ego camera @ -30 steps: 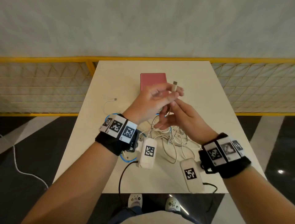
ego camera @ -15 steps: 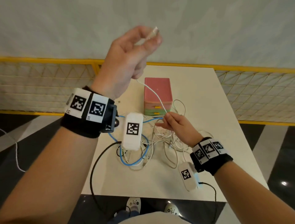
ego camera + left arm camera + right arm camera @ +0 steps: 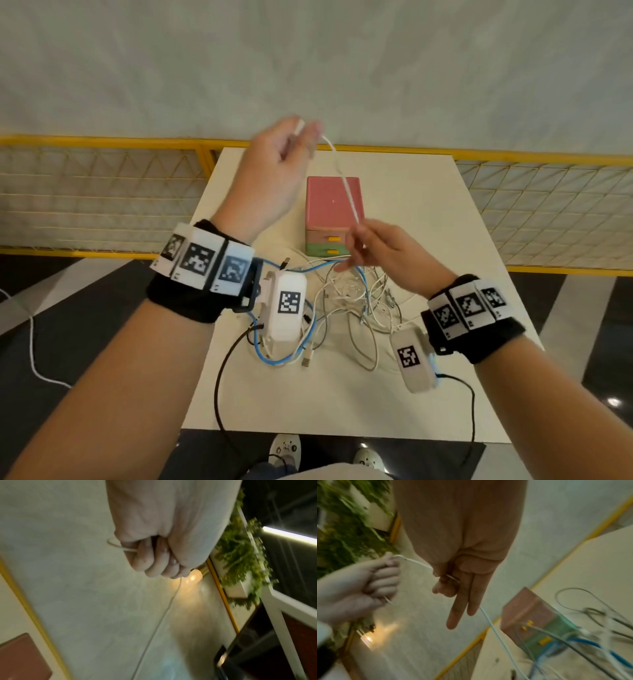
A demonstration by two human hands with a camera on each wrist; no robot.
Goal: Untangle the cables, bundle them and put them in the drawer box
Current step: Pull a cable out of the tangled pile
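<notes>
You have one white cable (image 3: 347, 186) lifted out of the tangle, stretched in the air above the drawer box (image 3: 334, 214). Your left hand (image 3: 270, 178) is raised highest, behind and left of the box, with the fingers curled into a fist and the cable's end pinched at the fingertips; a short loop of cable sticks out at the side of the fist in the left wrist view. Your right hand (image 3: 383, 253) sits lower, just in front of the box, thumb and one curled finger pinching the same cable further down while two fingers (image 3: 462, 601) point out straight.

From your right hand the cable drops into the pile of cables (image 3: 346, 301), white, grey and blue, which lies loose on the table (image 3: 428, 212) in front of the box. The box is pink on top with a pink drawer above a green one, each with a yellow handle, both closed.

No brand or readable writing shows; only black-and-white square marker tags on your wrist bands (image 3: 202, 263) and on the white wrist cameras (image 3: 287, 305).
</notes>
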